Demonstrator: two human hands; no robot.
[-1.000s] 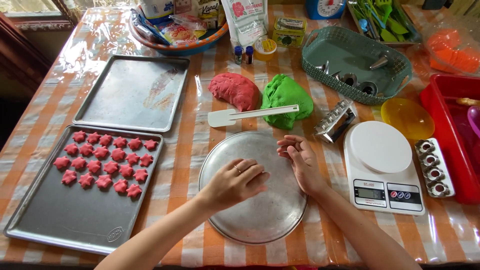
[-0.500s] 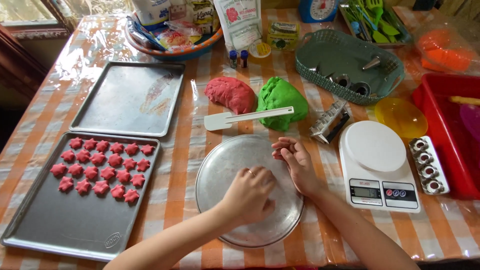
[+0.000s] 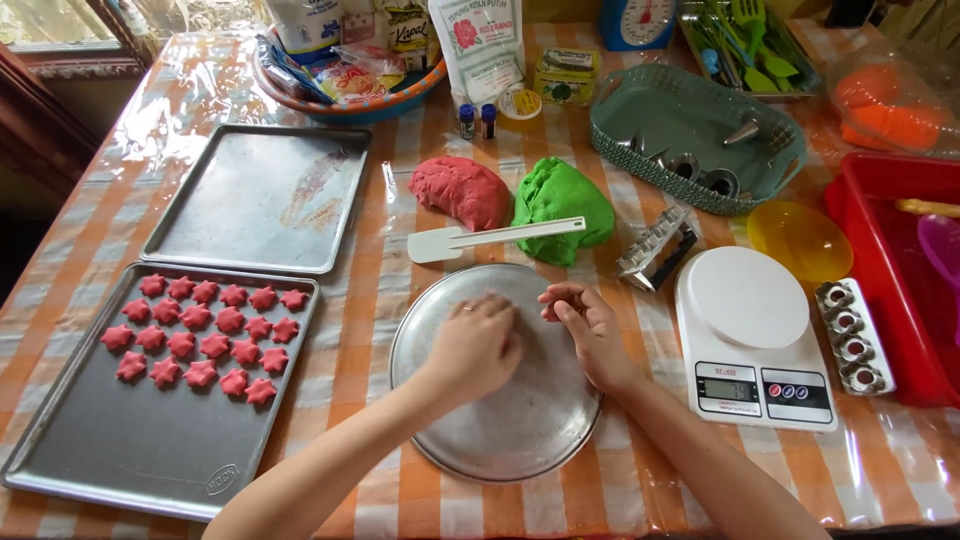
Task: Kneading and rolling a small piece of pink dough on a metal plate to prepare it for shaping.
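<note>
Head view, looking down on a surface [image 3: 370,290] covered with an orange-and-white checked cloth under clear plastic. Near the front edge, at the middle, lies a round metal pan [image 3: 520,440]. Both of the person's hands rest over it. The left hand [image 3: 478,345] is palm down on the pan with fingers curled under; what its grip holds, if anything, cannot be told. The right hand [image 3: 588,325] sits just beside it, over the pan's right part, with fingertips pinched narrow together; whether something small is between them cannot be told.

Just behind the pan lies a white spatula [image 3: 490,238], its handle resting across a lump of green dough [image 3: 562,205]. A lump of red dough [image 3: 458,190] touches the green one on its left side. Toward the front left corner sits a rectangular baking tray [image 3: 130,450] carrying rows of small red star-shaped dough pieces [image 3: 205,335]. Behind it lies a second tray [image 3: 262,200]. Right of the pan stands a white kitchen scale [image 3: 750,330], with a yellow bowl [image 3: 798,240] behind it and a green basket [image 3: 680,130] farther back. A red tub [image 3: 880,260] sits at the right edge.
</note>
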